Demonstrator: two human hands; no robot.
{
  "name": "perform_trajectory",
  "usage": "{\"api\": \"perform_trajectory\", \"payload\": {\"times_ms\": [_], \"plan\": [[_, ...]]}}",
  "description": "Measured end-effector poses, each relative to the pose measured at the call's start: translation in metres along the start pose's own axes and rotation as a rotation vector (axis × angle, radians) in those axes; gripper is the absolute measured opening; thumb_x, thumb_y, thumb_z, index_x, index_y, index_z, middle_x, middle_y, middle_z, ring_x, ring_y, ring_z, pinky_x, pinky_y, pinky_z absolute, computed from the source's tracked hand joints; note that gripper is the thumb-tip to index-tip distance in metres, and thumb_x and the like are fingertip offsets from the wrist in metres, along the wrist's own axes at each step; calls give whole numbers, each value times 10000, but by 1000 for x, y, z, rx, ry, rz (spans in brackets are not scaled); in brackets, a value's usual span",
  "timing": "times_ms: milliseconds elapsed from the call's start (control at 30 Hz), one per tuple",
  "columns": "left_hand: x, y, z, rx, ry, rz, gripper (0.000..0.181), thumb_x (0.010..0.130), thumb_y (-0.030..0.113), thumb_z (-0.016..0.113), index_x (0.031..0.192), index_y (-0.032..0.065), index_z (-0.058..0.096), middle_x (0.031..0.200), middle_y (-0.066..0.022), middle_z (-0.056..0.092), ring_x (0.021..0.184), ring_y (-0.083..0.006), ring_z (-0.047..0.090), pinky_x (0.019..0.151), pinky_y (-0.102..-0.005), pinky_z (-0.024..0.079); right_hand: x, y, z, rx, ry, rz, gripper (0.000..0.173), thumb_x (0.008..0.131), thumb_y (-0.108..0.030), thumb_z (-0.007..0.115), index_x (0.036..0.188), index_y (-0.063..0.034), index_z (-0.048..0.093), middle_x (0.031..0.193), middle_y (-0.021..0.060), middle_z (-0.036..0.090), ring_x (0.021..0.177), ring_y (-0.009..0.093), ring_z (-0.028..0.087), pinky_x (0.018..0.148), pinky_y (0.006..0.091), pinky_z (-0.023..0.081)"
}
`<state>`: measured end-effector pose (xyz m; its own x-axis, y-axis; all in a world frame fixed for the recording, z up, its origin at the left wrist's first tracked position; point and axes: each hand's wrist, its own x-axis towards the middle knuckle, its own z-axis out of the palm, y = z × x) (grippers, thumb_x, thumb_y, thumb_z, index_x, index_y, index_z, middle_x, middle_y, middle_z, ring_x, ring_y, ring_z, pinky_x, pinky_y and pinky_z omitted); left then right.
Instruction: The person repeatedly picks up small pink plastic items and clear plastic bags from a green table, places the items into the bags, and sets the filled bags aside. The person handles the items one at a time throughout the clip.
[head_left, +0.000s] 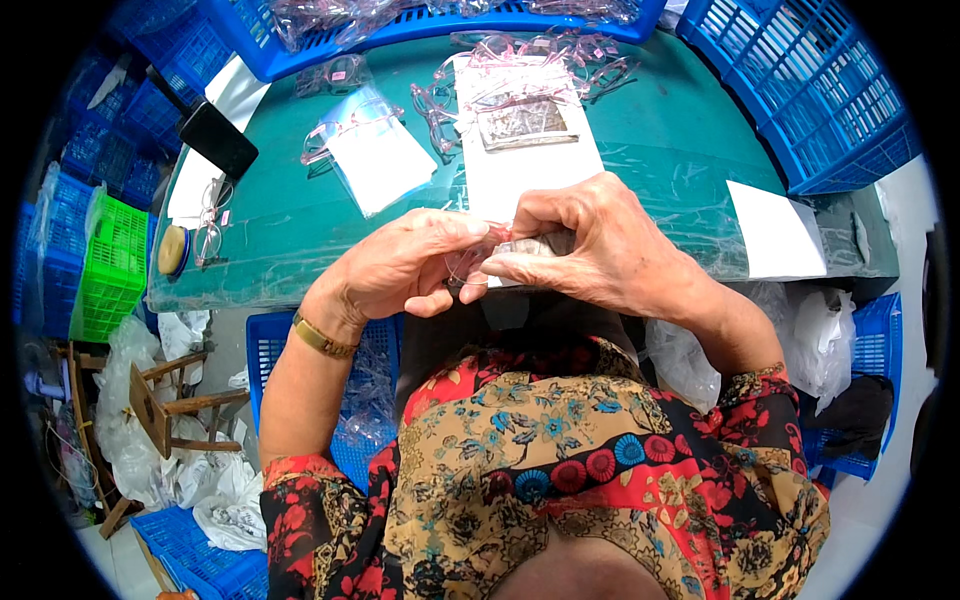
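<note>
My left hand (409, 259), a gold-coloured watch band at its wrist, grips a pair of clear pinkish eyeglasses (466, 262) near the table's front edge. My right hand (592, 251) meets it there and pinches a small greyish cloth or pad (534, 246) against the frame; its exact make cannot be told. Beyond the hands, a white sheet (517, 176) lies on the green table, with a worn flat block (525, 124) on it. Several pink eyeglasses (517, 52) are heaped at its far end. To the left, another pair (319, 142) lies partly over a plastic-sleeved white sheet (382, 161).
A blue basket (274, 64) of wrapped glasses stands at the back, another blue basket (817, 161) at the right. At the left are a black phone-like device (217, 139), a round pad (173, 250) and more eyeglasses (208, 232). A wooden stool (150, 412) lies below left.
</note>
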<state>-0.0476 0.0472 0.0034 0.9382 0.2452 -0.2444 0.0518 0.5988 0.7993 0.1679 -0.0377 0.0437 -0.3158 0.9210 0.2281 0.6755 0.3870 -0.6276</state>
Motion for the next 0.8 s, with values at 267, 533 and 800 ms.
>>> {"api": "perform_trajectory", "payload": {"times_ms": [267,533,800], "plan": [[1,1,9,54,113,6,426,1016,296,441,1226,-65,523,805,-120,597,469,-68,450,319,-167,294,2,5,5,-80,27,-35,334,772,-325,783,763,-21,645,643,120,626,542,205,592,509,310,449],[0,-2,1,21,86,13,398,1012,277,456,1239,-42,527,841,-146,599,543,-97,495,320,-168,309,2,4,3,-122,5,-16,373,772,-387,741,798,-21,673,656,176,638,635,336,656,593,407,512],[-1,-1,-3,-23,17,-5,410,940,132,518,1320,-19,483,827,-130,579,478,-75,424,326,-161,280,3,3,4,-125,-1,7,371,773,-385,736,802,-21,673,655,174,639,633,333,657,594,408,515]]}}
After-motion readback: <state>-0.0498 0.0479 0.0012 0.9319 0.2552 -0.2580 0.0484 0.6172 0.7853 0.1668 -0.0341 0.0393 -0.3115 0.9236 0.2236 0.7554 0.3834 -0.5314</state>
